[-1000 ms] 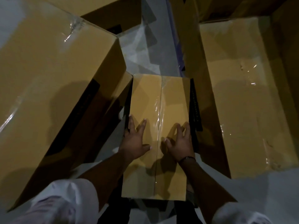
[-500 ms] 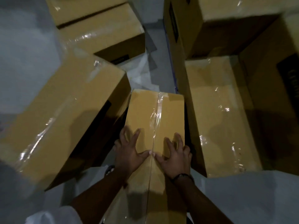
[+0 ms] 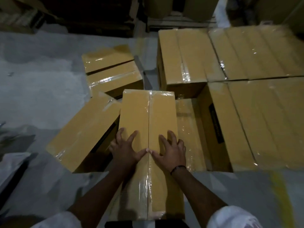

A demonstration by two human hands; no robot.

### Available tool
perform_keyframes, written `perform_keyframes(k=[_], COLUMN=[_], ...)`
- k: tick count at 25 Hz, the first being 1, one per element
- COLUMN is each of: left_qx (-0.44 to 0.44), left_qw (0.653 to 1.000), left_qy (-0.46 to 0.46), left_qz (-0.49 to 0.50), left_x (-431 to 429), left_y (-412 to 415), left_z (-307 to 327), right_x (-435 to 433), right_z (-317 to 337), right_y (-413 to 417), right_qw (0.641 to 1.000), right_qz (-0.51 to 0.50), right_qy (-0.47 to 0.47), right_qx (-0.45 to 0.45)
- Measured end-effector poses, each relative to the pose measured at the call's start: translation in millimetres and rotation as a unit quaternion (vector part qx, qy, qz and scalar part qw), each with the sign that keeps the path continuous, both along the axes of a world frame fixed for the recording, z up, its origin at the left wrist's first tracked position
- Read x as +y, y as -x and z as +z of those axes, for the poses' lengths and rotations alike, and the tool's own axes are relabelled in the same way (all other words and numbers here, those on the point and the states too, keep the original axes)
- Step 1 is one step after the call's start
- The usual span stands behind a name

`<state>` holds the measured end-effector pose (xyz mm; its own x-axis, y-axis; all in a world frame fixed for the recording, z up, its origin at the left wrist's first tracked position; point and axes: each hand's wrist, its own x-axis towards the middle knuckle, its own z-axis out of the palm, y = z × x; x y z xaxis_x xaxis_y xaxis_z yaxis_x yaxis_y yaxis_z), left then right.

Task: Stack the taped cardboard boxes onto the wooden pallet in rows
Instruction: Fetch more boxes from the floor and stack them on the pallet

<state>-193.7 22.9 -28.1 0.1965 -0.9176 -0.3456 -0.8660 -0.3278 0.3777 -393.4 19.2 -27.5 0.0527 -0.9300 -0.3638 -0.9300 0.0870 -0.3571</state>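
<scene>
Box: long taped carton, center of frame, its far end near the gap beside the stack.
Hands: left hand & right hand both splayed flat on the lid, thumbs meeting at the tape seam; no real grip.
Stack: taped cartons in rows, right of frame; pallet underneath hidden.
Risk: palms-only hold on glossy tape, so box may slip or tip, hitting loose carton at left.

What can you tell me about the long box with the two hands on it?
The box is long, brown cardboard, shut, with shiny clear tape down its middle seam and over the ends. It lies flat, pointing away from the person. The left hand and right hand press on its top with fingers spread, thumbs nearly meeting at the seam and outer fingers reaching the side edges. What it rests on is hidden.
</scene>
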Motion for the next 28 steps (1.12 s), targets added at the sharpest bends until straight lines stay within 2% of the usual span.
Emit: perform_keyframes(k=[6,11,15,22,28], left_qx=[0.069,0.091,0.125,0.106,0.081], left_qw=[0.997,0.995,0.991,0.992,0.993], left_qy=[0.038,0.018,0.011,-0.037,-0.058], left_qz=[-0.007,-0.041,-0.055,-0.063,-0.068], left_x=[5.0,-15.6,-32.8,-53.4,-79.3], left_y=[82.1,121.7,143.1,153.9,179.2], left_z=[75.3,104.4,101.8,80.4,33.0], right_x=[-0.1,-3.6,-11.3,-49.0,-89.5], right_z=[66.3,106.7,114.2,103.4,53.3], right_y=[80.8,126.4,145.0,152.0,182.6], right_qw=[0.999,0.996,0.993,0.991,0.995], right_qz=[-0.007,-0.039,-0.066,-0.054,-0.028], right_qy=[0.015,0.033,0.02,0.016,-0.036], right_qx=[0.048,0.075,0.1,0.118,0.089])
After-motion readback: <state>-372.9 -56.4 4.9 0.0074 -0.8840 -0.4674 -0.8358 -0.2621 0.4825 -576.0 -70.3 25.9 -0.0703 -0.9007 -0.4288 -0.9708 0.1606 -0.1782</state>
